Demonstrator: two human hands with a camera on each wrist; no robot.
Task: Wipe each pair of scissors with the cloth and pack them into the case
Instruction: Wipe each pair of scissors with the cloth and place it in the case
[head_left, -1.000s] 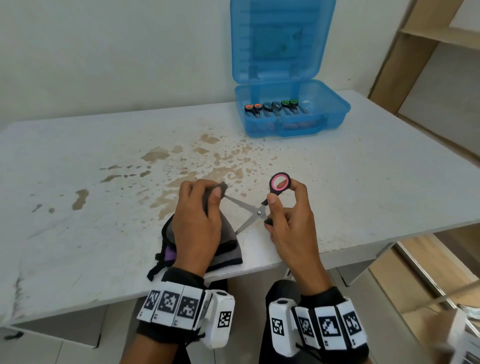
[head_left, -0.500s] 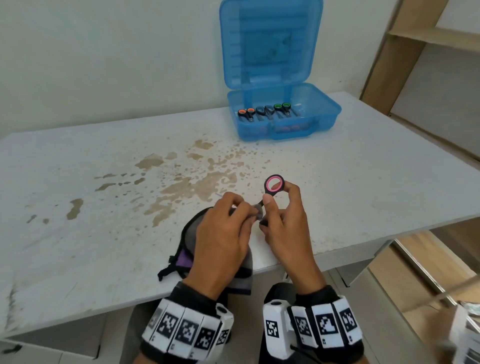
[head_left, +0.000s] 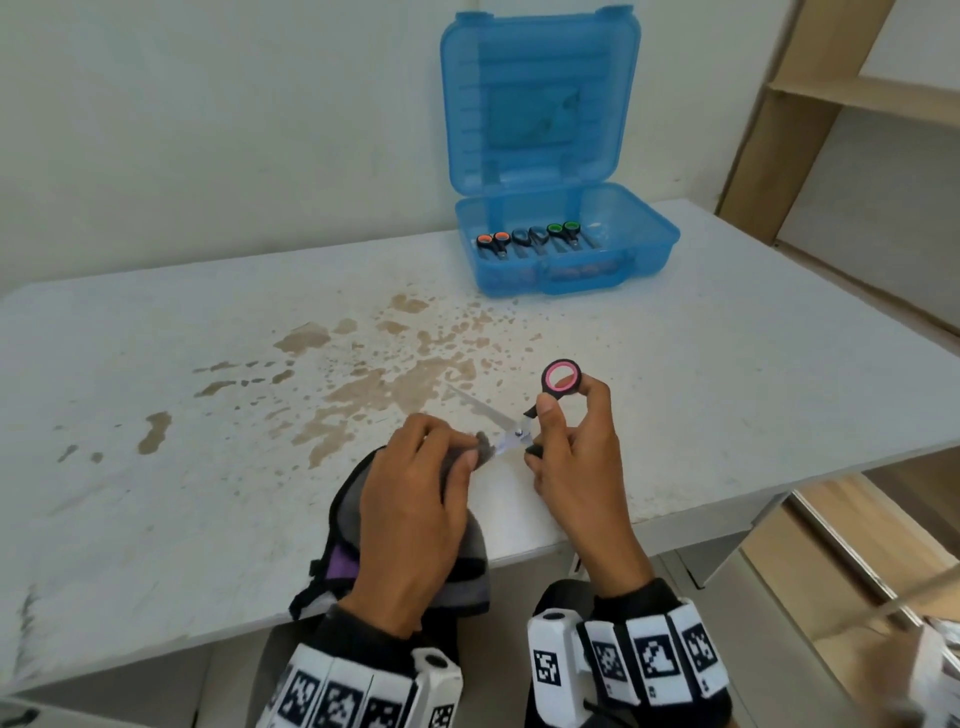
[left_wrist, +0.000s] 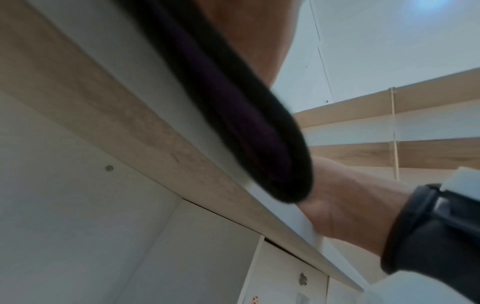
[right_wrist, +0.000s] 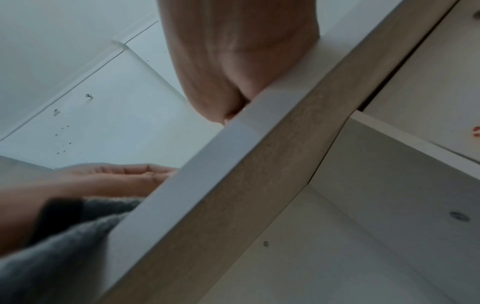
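Pink-and-black handled scissors (head_left: 522, 415) are held spread apart above the table's near edge. My right hand (head_left: 566, 441) grips their handles, thumb and forefinger by the upper pink ring (head_left: 562, 378). My left hand (head_left: 415, 499) pinches a fold of the grey cloth (head_left: 467, 545) around the lower blade near the pivot; the upper blade (head_left: 475, 402) points up-left, bare. The cloth drapes over the table edge and shows dark in the left wrist view (left_wrist: 246, 133) and grey in the right wrist view (right_wrist: 52, 257). The open blue case (head_left: 566, 254) stands far back with three pairs of scissors (head_left: 530, 239) lying inside.
The white table (head_left: 727, 389) carries brown stains (head_left: 384, 384) at its centre. Wooden shelving (head_left: 857, 104) rises at the right. Both wrist views look up from under the table edge (right_wrist: 233, 164) at drawers and wall.
The left hand with the cloth slid right toward the pivot, then moved onto the lower blade. The scissors stay spread in the right hand. The head view shifted, so the case appears lower.
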